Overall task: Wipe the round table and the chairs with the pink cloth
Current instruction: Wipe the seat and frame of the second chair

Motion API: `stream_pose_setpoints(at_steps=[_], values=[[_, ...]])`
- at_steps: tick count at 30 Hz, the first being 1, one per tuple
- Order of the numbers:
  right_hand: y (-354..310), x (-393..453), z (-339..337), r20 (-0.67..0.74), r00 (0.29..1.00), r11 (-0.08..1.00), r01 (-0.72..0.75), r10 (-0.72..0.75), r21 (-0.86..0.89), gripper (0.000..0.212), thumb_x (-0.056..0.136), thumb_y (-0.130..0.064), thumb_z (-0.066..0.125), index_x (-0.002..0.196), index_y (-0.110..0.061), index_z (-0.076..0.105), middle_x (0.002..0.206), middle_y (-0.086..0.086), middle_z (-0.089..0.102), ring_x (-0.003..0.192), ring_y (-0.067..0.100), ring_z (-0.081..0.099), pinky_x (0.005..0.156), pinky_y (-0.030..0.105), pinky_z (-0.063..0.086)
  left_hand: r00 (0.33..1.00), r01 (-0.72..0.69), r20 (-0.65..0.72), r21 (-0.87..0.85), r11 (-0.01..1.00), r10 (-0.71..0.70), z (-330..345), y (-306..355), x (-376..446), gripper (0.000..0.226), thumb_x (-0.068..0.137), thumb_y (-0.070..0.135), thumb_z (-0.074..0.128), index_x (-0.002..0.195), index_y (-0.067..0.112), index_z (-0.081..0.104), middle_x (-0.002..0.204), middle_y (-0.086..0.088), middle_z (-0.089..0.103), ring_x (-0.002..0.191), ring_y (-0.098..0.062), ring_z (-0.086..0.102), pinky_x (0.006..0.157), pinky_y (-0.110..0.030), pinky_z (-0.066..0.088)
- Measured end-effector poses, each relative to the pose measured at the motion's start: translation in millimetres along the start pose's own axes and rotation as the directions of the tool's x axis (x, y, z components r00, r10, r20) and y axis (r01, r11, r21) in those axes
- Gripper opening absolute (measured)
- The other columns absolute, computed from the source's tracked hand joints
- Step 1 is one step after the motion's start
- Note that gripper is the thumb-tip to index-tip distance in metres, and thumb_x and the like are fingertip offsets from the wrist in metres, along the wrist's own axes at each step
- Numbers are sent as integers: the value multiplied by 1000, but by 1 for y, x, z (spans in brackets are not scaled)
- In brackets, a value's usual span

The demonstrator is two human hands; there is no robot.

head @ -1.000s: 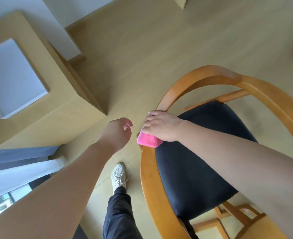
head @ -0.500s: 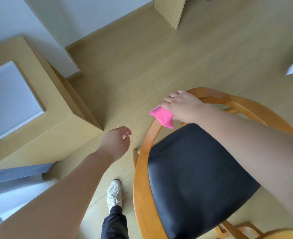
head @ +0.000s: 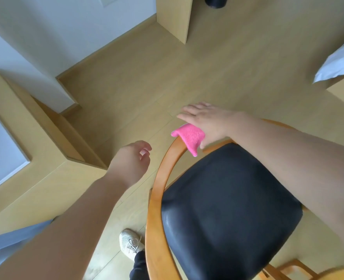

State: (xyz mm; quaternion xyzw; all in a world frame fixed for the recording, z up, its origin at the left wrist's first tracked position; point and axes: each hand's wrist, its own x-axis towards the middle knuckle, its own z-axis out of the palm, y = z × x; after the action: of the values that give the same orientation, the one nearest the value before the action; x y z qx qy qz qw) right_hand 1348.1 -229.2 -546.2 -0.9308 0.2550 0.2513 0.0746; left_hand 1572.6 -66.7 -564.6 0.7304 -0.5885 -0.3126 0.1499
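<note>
On the chair [head: 157,188] rail, right hand [head: 205,120] presses pink cloth [head: 190,138] (fingers flat).

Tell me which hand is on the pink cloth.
The right hand presses the cloth flat on the chair's rail; the left hand hangs free, touching nothing.

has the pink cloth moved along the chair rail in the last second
Yes. The pink cloth, pressed under the right hand, has slid along the curved wooden rail, away from the person's shoe and toward the top of the chair's arc.
</note>
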Motion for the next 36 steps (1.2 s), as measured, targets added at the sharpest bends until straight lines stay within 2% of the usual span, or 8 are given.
stream_pose_setpoints(at_steps=[3, 6, 8, 19, 25, 29, 31, 36], values=[[-8, 11, -10, 45, 994, 995, 101, -100, -6, 103, 63, -59, 78, 147, -25, 29, 148, -2, 39, 137, 19, 34, 118, 42, 22, 1000, -15, 1, -3, 1000, 15, 0, 7, 11, 23, 92, 12, 48, 105, 24, 63, 93, 9, 61, 77, -3, 55, 61, -10, 38], [-14, 15, -6, 93, 990, 991, 102, -110, 82, 72, 74, -50, 75, 136, -32, 45, 127, -11, 56, 119, 14, 53, 100, 39, 45, 999, -10, 30, 9, 1000, 10, 1, 13, 18, 24, 91, 13, 47, 106, 24, 63, 93, 10, 61, 77, -1, 55, 60, -10, 37], [-15, 12, 2, 85, 991, 987, 95, -107, 126, 62, 80, -47, 70, 134, -31, 45, 123, -10, 57, 112, 14, 55, 92, 38, 50, 999, -20, 46, 17, 1000, 19, 2, 16, 21, 25, 91, 12, 47, 107, 23, 63, 94, 10, 61, 79, -4, 57, 61, -10, 38], [33, 0, 35, -146, 989, 977, 68, -38, 202, 74, 77, -60, 68, 134, -21, 42, 128, -3, 54, 113, 18, 54, 92, 35, 46, 987, -149, 76, 120, 982, 140, -1, 69, 65, 26, 93, 11, 46, 107, 25, 63, 95, 10, 62, 84, -10, 60, 66, -15, 44], [69, -20, 70, -165, 966, 921, -127, 199, 368, 71, 75, -63, 66, 125, -17, 44, 103, -7, 48, 89, 17, 49, 69, 28, 36, 979, -191, 86, 90, 978, 183, 19, 95, 68, 27, 92, 12, 46, 108, 25, 64, 97, 7, 63, 86, -12, 59, 66, -19, 45], [91, -45, 106, -94, 896, 817, -348, 434, 460, 48, 75, -53, 70, 103, -19, 49, 88, -9, 50, 80, 21, 56, 58, 30, 34, 961, -270, 85, 100, 958, 262, 30, 108, 63, 25, 91, 12, 49, 105, 24, 66, 90, 12, 60, 75, -4, 56, 63, -8, 41], [101, -55, 118, -22, 849, 763, -464, 529, 451, 40, 73, -51, 72, 90, -23, 50, 85, -10, 51, 78, 20, 58, 58, 30, 30, 938, -342, 96, 112, 933, 333, 35, 118, 62, 23, 90, 10, 51, 103, 20, 67, 85, 13, 57, 71, -4, 54, 62, -5, 37], [111, -70, 135, -53, 801, 759, -540, 596, 364, 31, 84, -40, 66, 97, -18, 48, 89, -5, 47, 76, 21, 49, 52, 25, 13, 905, -403, 198, 116, 908, 377, 59, 135, 57, 22, 92, 14, 51, 107, 19, 67, 90, 14, 57, 75, -6, 53, 70, -15, 43]])
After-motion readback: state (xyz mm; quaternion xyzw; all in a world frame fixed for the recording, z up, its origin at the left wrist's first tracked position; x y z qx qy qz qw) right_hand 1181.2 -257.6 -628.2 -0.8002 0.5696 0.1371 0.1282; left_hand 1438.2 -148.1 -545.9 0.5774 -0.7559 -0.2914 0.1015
